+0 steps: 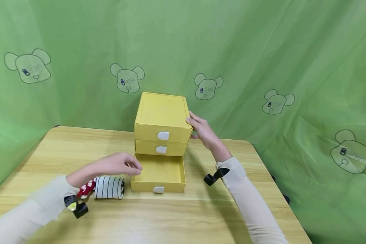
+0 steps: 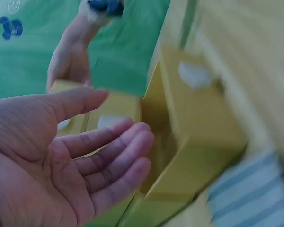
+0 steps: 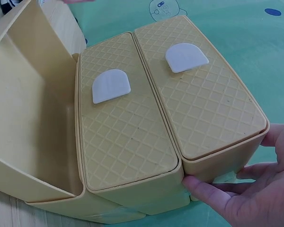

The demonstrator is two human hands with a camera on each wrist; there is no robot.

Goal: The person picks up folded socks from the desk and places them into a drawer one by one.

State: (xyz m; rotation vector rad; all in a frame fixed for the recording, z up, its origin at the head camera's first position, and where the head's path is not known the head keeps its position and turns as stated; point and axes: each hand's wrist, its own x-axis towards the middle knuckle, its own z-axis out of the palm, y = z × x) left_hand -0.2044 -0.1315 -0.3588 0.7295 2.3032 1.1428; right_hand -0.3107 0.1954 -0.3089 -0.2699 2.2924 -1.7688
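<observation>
A yellow three-drawer box (image 1: 163,108) stands at the back of the table, its upper two drawers closed. The bottom drawer (image 1: 174,187) is pulled out, and its inside shows bare. My left hand (image 1: 119,163) hovers at that drawer's left wall, fingers loosely bent and palm bare in the left wrist view. Against the box's right side rests my right hand (image 3: 255,189), its fingers touching the upper drawer casings. Beneath my left forearm lie a rolled striped cloth (image 1: 109,187), white with dark lines, and a red-and-white knitted piece (image 1: 86,188), partly hidden by the wrist.
The wooden table (image 1: 158,220) has rounded back corners. A green curtain (image 1: 170,40) with bear-head drawings hangs close behind the box and along both sides. White tabs (image 1: 163,136) stick out from the drawer fronts.
</observation>
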